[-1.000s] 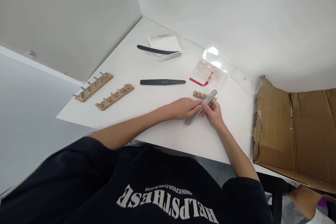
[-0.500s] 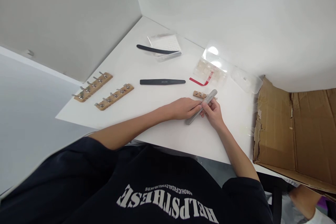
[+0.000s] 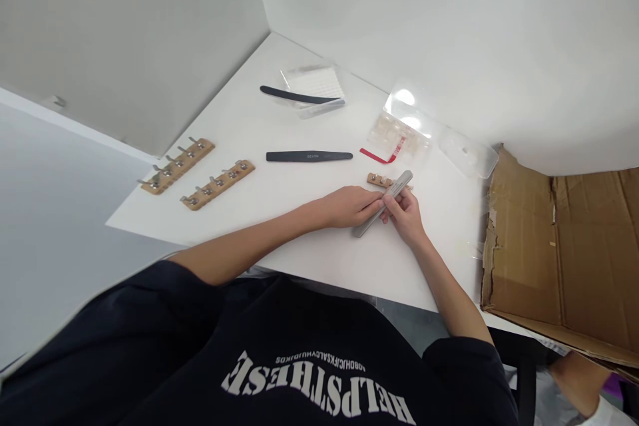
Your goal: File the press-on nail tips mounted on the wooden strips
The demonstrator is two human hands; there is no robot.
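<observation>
A grey nail file [image 3: 401,182] slants between my two hands over the front of the white table. My left hand [image 3: 353,206] is closed, with its thumb and fingertips on the middle of the file. My right hand [image 3: 408,218] is also closed on the file, its thumb lying along the near face. Whether a small piece is pinched between the fingers is hidden. Just behind the hands lies a short wooden strip [image 3: 373,178] with small metal fittings, partly covered by the file and the right fingers.
Two wooden strips with metal clips, one farther left [image 3: 172,170] and one nearer [image 3: 218,185], lie at left. A black nail file [image 3: 309,156] is mid-table; a curved black file [image 3: 287,92] rests on a clear packet [image 3: 319,83]. At right are a clear tip box [image 3: 394,133] and a cardboard box [image 3: 524,253].
</observation>
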